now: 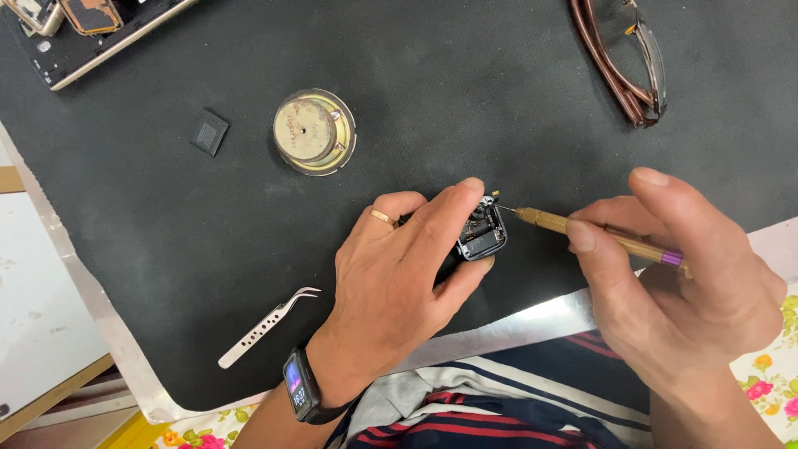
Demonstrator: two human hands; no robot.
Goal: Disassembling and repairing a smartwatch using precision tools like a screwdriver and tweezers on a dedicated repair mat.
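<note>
**Opened square device held under a fine driver on the black mat**

The left hand (407, 274), with a gold ring and a dark wrist band, is closed around a small square dark electronic device with its casing open (482, 233), pinching it between thumb and fingers just above the near edge of the black rubber work mat (465, 91). The right hand (673, 274) grips a slim gold-coloured precision screwdriver with a purple band (598, 235) like a pen, its fine tip touching the device's upper right corner.

As a judgement, the work stands midway: the device already lies open with its insides showing, and the tool is engaged at one corner; whether any screw is out cannot be told, and nothing is reassembled.

A round brass-coloured metal dish (315, 132) sits toward the far left of the mat, filled by a pale disc with a centre hole; a small black square part (209, 132) lies just left of it. Curved steel tweezers with holes (268, 327) rest near the mat's near left corner, and brown-framed spectacles (625, 62) at the far right edge.
</note>
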